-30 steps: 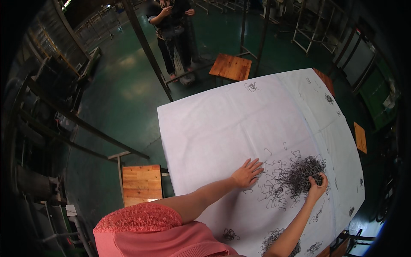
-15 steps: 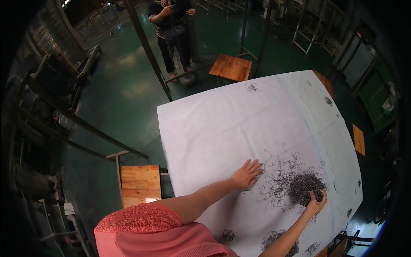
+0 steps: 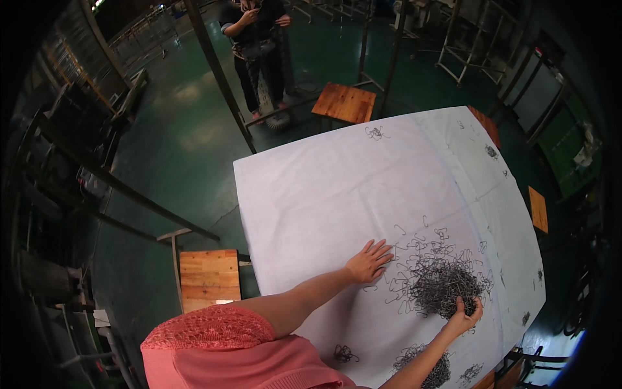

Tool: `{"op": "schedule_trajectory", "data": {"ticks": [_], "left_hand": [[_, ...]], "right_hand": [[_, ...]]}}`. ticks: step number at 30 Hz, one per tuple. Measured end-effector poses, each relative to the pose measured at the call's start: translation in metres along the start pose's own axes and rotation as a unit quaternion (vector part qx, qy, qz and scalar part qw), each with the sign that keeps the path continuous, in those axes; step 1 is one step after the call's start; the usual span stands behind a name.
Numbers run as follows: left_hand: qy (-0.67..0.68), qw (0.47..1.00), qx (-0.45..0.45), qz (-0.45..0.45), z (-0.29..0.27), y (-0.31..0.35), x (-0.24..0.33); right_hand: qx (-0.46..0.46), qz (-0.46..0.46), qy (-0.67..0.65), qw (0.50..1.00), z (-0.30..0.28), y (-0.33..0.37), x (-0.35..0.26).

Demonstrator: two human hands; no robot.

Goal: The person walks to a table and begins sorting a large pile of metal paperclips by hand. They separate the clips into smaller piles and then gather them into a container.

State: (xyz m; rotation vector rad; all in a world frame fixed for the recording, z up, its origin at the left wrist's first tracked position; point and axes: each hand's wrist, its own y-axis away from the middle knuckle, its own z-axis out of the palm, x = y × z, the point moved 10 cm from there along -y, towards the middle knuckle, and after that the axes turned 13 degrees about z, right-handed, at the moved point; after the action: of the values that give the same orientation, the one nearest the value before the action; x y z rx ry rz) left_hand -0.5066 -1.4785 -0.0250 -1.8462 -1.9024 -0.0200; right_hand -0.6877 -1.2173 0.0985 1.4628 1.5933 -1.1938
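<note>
My left hand (image 3: 369, 261) lies flat on the white sheet (image 3: 324, 188), fingers spread and holding nothing, just left of a heap of bent metal wire hooks (image 3: 440, 282). My right hand (image 3: 465, 314) is at the heap's near right edge, its thumb and fingers curled round some of the dark hooks. The heap is dense in the middle, with loose S-shaped pieces scattered at its left and far side. Closer to me, a second pile of hooks (image 3: 437, 373) is partly hidden by my right forearm.
Small clusters of hooks lie near me (image 3: 345, 353) and at the far edge (image 3: 376, 133). Wooden stools stand at the left (image 3: 210, 279) and beyond the table (image 3: 344, 102). Dark metal posts rise beside the table. A person (image 3: 259, 58) stands on the green floor beyond.
My right hand has moved slightly left and nearer, and the dense part of the heap has spread leftward over the loose hooks. My left hand stays flat in place.
</note>
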Motion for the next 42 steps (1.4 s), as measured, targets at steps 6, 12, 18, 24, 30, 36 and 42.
{"op": "schedule_trajectory", "data": {"ticks": [6,12,18,24,30,36,42], "left_hand": [[-0.01,1.0,-0.007,-0.001,0.0,-0.001,0.002],[-0.001,1.0,-0.006,-0.006,0.001,0.001,-0.001],[-0.004,1.0,-0.02,-0.011,0.002,0.001,-0.002],[-0.013,1.0,-0.019,-0.007,0.001,-0.001,0.0],[0.002,1.0,-0.015,0.0,0.004,0.0,-0.002],[-0.002,0.999,-0.042,-0.005,0.005,0.001,-0.003],[-0.01,1.0,-0.03,0.002,0.005,0.0,-0.001]], "right_hand": [[-0.036,0.017,-0.036,0.999,0.012,-0.001,-0.005],[-0.046,0.007,-0.024,0.999,0.02,0.001,-0.011],[-0.059,-0.026,0.003,0.998,0.021,0.0,-0.029],[-0.045,-0.02,-0.003,0.999,0.024,-0.008,-0.029],[-0.06,0.032,-0.052,0.996,0.027,-0.009,-0.03],[-0.042,0.013,0.028,0.999,0.023,-0.011,-0.029],[-0.035,0.027,-0.022,0.999,0.017,-0.006,-0.024]]}}
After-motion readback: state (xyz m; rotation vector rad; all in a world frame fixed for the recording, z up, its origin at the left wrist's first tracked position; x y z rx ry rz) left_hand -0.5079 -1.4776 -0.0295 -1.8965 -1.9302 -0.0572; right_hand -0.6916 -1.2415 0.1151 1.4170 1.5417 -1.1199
